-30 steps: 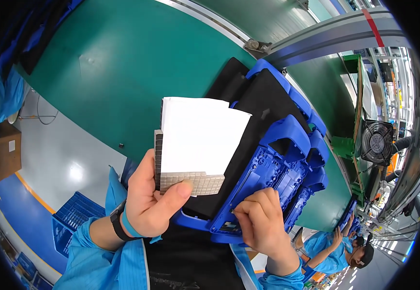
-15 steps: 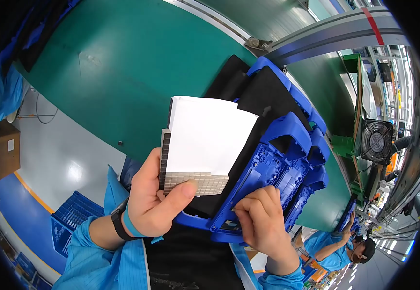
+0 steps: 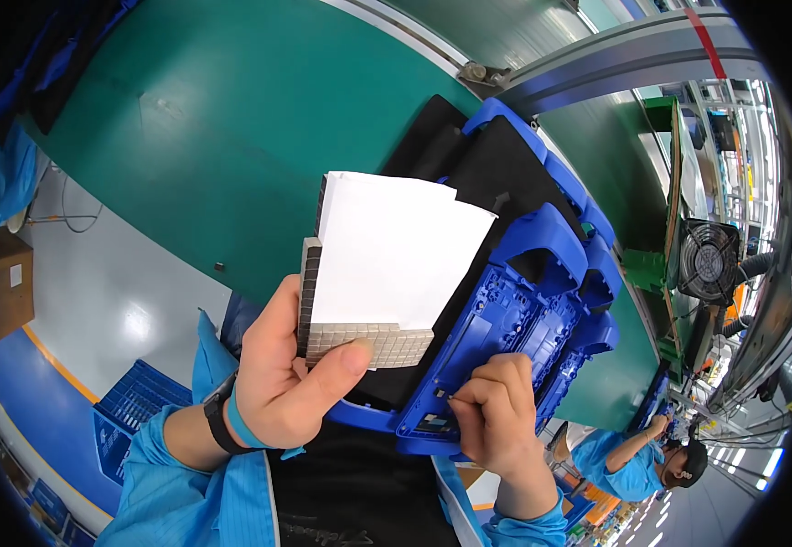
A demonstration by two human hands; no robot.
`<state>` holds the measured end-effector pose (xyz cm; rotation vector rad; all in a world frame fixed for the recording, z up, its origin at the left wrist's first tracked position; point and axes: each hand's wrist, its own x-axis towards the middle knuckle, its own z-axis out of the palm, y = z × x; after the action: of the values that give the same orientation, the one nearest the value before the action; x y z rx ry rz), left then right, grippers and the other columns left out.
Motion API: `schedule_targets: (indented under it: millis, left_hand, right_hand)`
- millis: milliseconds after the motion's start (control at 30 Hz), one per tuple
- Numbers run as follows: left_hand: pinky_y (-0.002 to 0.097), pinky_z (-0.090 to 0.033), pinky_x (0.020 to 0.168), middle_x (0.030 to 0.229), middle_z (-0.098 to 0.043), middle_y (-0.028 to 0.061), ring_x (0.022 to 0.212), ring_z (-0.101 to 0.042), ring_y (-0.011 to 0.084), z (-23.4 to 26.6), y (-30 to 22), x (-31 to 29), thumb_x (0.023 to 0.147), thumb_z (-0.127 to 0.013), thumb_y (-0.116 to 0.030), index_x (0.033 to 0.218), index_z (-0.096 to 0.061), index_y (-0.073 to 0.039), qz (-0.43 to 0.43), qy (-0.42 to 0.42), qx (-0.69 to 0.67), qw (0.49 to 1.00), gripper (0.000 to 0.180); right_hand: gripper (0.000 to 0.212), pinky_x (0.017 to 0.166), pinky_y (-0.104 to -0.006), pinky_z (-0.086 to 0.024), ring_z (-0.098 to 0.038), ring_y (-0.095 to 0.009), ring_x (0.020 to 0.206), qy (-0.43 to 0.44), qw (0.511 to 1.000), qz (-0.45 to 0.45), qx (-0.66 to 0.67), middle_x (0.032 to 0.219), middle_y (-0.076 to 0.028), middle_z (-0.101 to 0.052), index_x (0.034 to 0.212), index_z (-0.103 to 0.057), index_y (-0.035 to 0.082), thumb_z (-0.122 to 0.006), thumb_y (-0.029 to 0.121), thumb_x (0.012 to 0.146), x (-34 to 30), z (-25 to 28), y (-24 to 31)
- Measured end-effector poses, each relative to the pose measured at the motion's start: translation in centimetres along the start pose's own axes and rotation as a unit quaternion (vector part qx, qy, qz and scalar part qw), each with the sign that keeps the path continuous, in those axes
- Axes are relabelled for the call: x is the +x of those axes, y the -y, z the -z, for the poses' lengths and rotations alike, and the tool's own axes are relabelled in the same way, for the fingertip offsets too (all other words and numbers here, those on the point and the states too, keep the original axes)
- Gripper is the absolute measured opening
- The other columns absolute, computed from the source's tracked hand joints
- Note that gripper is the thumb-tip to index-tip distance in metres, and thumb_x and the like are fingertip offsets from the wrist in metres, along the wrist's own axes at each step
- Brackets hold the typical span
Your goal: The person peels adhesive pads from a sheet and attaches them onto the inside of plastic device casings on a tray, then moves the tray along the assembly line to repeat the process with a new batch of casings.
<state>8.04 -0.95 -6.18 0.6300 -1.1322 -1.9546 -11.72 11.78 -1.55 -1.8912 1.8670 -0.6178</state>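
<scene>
My left hand [image 3: 300, 387] grips a stack of white backing sheets [image 3: 391, 246], its thumb pressed on rows of small grey square pads [image 3: 368, 345] along the near edge. Dark squares line the stack's left side. Right of it lies a blue plastic housing [image 3: 478, 351] with moulded ribs and posts inside. Over the housing's near end, my right hand [image 3: 496, 410] is closed in a pinch; a tiny light speck shows at its fingertips, too small to name. Small pale pieces [image 3: 436, 420] sit in the housing's near corner, beside those fingers.
Black sheet material [image 3: 514, 173] and more blue housings [image 3: 564, 173] lie beyond on the green bench [image 3: 213, 137]. A metal rail [image 3: 633, 55] crosses the far right, near a black fan [image 3: 709, 262]. A blue crate [image 3: 140, 401] stands lower left. Another person [image 3: 633, 460] works at right.
My right hand has shifted slightly to the right, uncovering more of the pale pieces in the housing's corner. My left hand still holds the sheets, almost unmoved.
</scene>
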Motion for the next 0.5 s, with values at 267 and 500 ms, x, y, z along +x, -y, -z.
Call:
schedule_targets:
  millis: [267, 500]
  left_hand:
    - [0.0271, -0.045, 0.092, 0.12, -0.061, 0.0143, 0.108, -0.058, 0.0136, 0.0, -0.2, 0.0, 0.094, -0.061, -0.008, 0.13, -0.043, 0.006, -0.002, 0.0, 0.004, 1.0, 0.042]
    - [0.0272, -0.046, 0.091, 0.12, -0.061, 0.016, 0.109, -0.059, 0.0148, 0.0, -0.1, 0.3, 0.094, -0.061, -0.01, 0.131, -0.042, 0.007, -0.002, 0.007, 0.029, 1.0, 0.045]
  right_hand:
    - [0.024, 0.082, -0.0411, -0.041, -0.048, -0.032, 0.093, 0.004, 0.998, -0.067, -0.01, 0.093, -0.011, -0.049, 0.082, -0.057, 0.006, -0.07, -0.006, 0.065, -1.7, 0.4, 1.0]
    - [0.029, 0.086, -0.0424, -0.04, -0.048, -0.033, 0.1, 0.014, 0.998, -0.059, -0.023, 0.102, -0.012, -0.051, 0.086, -0.059, 0.006, -0.074, -0.005, 0.064, -2.0, 0.1, 0.6]
